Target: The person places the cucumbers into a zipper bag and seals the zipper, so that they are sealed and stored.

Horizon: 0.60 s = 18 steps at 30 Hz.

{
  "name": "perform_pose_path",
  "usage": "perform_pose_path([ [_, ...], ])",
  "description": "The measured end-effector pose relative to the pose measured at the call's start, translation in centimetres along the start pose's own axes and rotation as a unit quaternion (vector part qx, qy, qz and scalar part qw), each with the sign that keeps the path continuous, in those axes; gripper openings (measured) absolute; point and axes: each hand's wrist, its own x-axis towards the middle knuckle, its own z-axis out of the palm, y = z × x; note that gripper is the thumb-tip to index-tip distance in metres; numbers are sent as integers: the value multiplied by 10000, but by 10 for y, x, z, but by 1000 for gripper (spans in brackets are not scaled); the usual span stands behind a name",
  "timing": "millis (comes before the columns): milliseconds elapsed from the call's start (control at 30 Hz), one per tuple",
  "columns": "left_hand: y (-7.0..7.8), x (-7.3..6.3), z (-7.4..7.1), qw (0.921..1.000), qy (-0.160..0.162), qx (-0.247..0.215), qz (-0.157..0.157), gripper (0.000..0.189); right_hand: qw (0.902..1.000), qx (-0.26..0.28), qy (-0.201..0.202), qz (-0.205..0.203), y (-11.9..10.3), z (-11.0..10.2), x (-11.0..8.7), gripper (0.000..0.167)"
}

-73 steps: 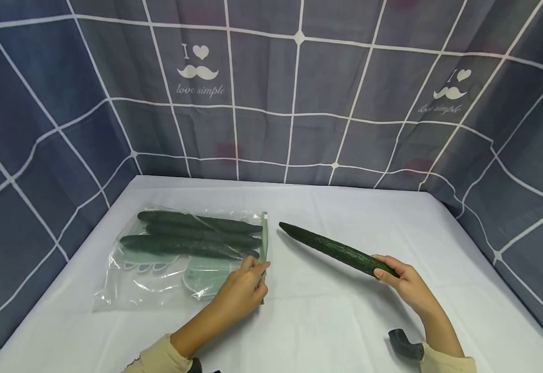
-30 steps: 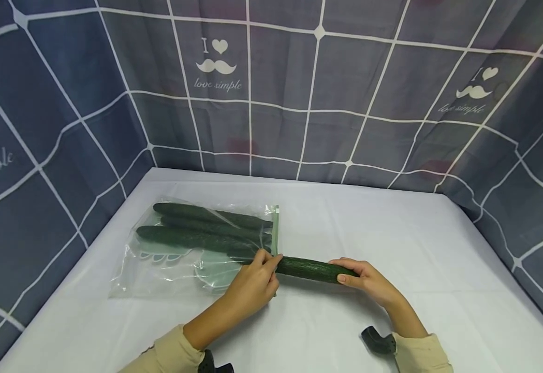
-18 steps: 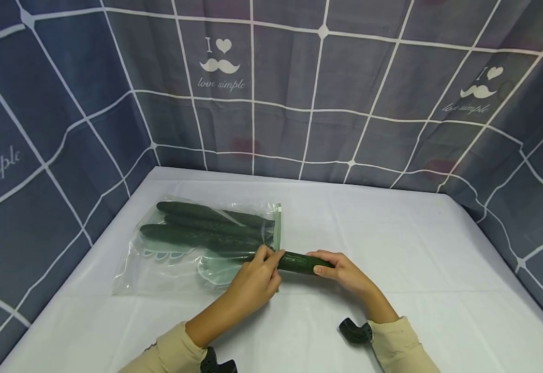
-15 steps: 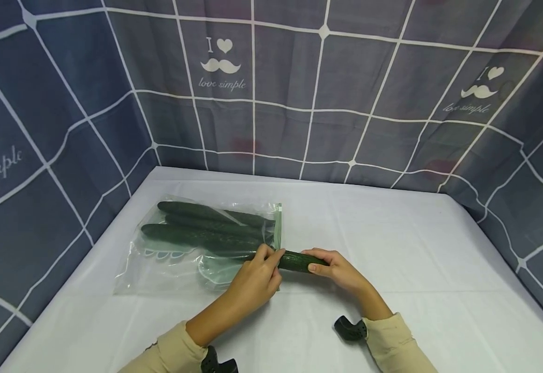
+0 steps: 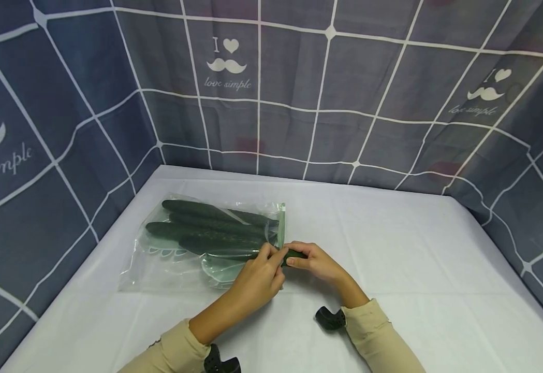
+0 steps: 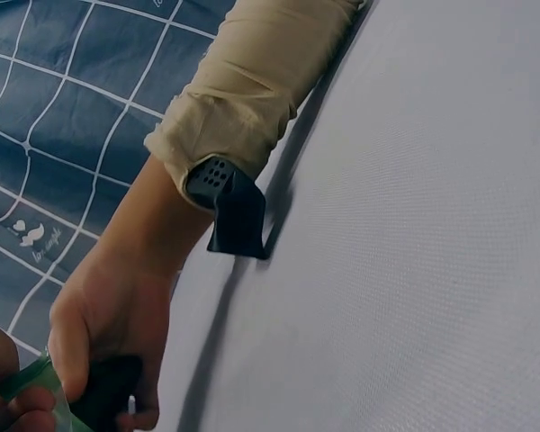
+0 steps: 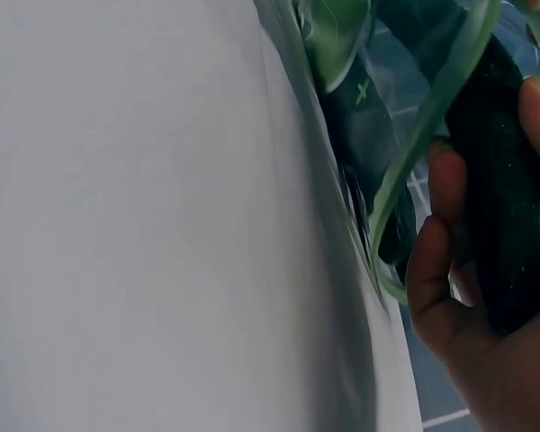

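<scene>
A clear zip bag (image 5: 159, 277) with a green edge strip (image 5: 281, 220) lies flat on the white table. Inside it several dark green cucumbers (image 5: 206, 210) lie side by side. My left hand (image 5: 257, 280) pinches the bag's near mouth edge. With curled fingers and thumb, my right hand (image 5: 315, 263) grips the end of another cucumber (image 7: 499, 189), most of whose length is inside the bag. Only its short end shows outside in the head view, right beside the left fingers. In the right wrist view the green strip (image 7: 423, 135) loops around this cucumber.
The white tablecloth (image 5: 392, 248) spreads to the right and in front of the bag. A dark grid-patterned curtain (image 5: 280, 129) stands behind the table and at both sides. Black devices (image 5: 331, 318) sit at both sleeve cuffs.
My right hand has swung the cucumber left to the bag mouth and slid it in until only its end shows. The left hand keeps its hold on the bag edge.
</scene>
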Motion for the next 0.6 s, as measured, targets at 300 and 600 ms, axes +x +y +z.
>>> perform_pose_path([
  [300,-1,-1,4,9998,92,86,140,39,9989,-445,166,16,8,7,8,17],
  [600,-2,-1,10,9999,-56,141,12,40,9827,-1740,566,283,9,9,7,33],
])
